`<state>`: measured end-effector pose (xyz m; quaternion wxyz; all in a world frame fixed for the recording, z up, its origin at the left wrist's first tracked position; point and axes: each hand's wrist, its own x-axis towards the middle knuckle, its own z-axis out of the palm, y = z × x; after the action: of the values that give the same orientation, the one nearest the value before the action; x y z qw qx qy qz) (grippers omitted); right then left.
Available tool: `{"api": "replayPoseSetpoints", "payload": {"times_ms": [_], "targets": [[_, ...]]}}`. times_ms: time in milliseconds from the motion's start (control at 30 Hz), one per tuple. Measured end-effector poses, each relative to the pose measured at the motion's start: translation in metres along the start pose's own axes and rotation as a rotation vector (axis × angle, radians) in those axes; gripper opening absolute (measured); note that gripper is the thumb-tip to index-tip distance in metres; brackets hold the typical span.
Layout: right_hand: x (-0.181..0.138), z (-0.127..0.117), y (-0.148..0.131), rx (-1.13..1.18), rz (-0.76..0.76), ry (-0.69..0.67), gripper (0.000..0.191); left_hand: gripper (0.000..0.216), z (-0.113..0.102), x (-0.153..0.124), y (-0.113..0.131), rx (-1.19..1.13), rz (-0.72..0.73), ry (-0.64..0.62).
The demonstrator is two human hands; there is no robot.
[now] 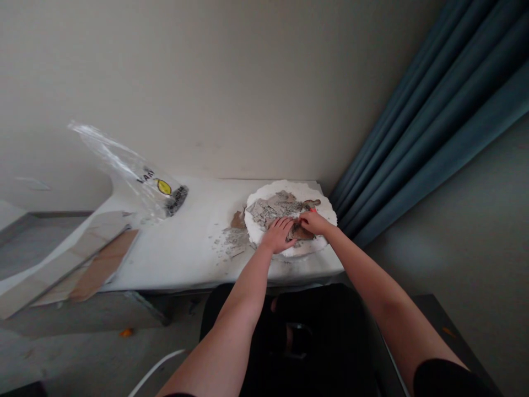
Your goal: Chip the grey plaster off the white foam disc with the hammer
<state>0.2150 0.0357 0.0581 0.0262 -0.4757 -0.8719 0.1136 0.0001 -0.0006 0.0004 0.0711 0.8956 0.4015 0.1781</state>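
Head view: left hand (pixel 278 234) presses flat on puzzle pieces (pixel 273 209), released; right hand (pixel 313 221) pinches one piece; best seated gently.

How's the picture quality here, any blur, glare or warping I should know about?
Head view: dim, flat light, overall soft; the puzzle pieces on the white board under the left hand and right hand are too blurred to read. Glare streaks the plastic bag. Wide-angle warping bends the curtain and table edges.

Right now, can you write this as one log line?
left hand: flat on puzzle pieces | right hand: pinching piece | white board on table
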Motion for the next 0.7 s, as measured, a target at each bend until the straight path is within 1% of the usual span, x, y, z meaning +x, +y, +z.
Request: {"api": "replayPoseSetpoints", "payload": {"times_ms": [100, 300, 700], "targets": [[0.007, 0.001, -0.001, -0.024, 0.04, -0.001, 0.027, 0.074, 0.001, 0.0, 0.0, -0.001, -0.001, 0.005], [0.02, -0.001, -0.004, -0.055, 0.106, -0.047, 0.019, 0.075, 0.001, 0.0, -0.001, 0.01, -0.003, 0.001], [0.031, -0.007, -0.007, -0.091, 0.172, -0.133, 0.018, 0.074, 0.0, 0.0, 0.001, 0.004, -0.01, -0.004]]}}
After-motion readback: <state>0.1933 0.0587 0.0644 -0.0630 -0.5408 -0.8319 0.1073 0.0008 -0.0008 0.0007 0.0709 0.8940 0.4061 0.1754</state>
